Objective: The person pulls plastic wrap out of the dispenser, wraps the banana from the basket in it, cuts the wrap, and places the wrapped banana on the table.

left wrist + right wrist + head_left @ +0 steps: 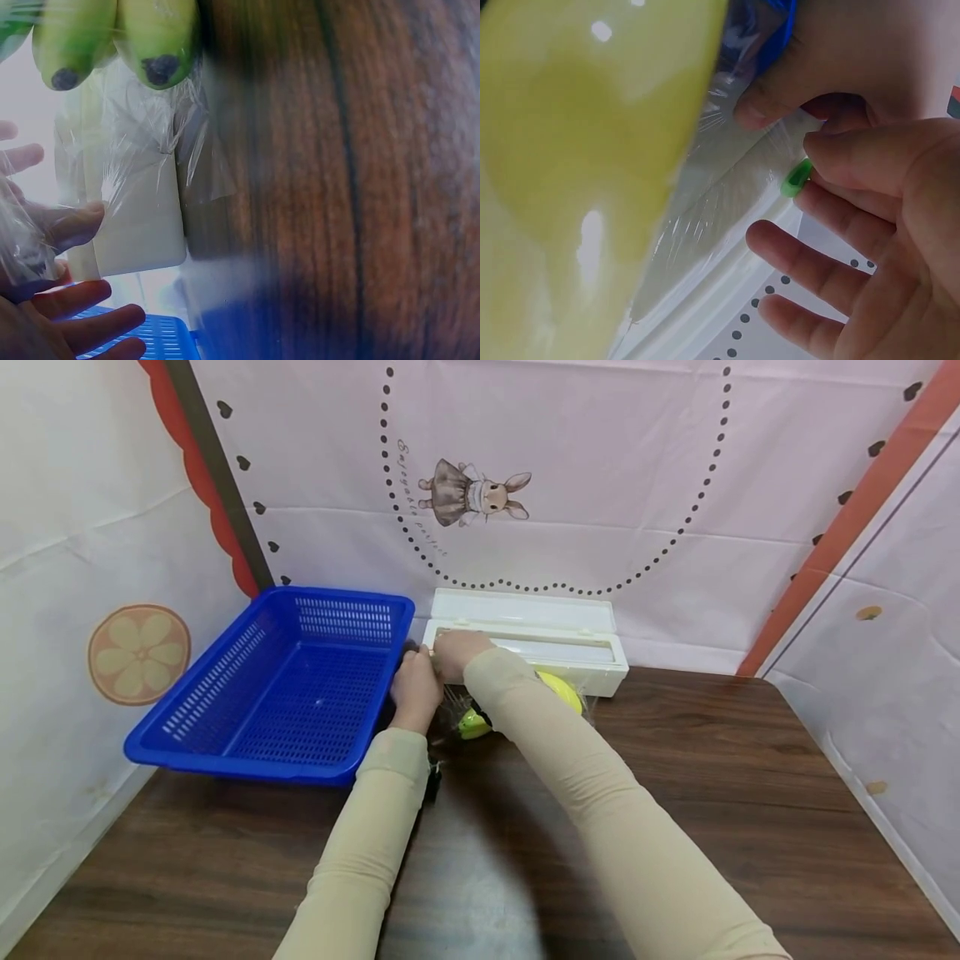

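A white plastic wrap dispenser stands with its lid raised at the back wall. At its left end my right hand pinches a small green slider between thumb and index finger, the other fingers spread. Beside it, next to the basket, my left hand holds the clear plastic wrap at its edge by the thumb. Green-yellow bananas with black tips lie under the wrap. A smooth yellow rounded thing, also behind wrap, is partly hidden by my right forearm in the head view; its kind is unclear.
A blue perforated basket stands left of my left hand, close to the dispenser. Brown wooden tabletop extends to the right and front. Patterned cloth walls enclose the back and both sides.
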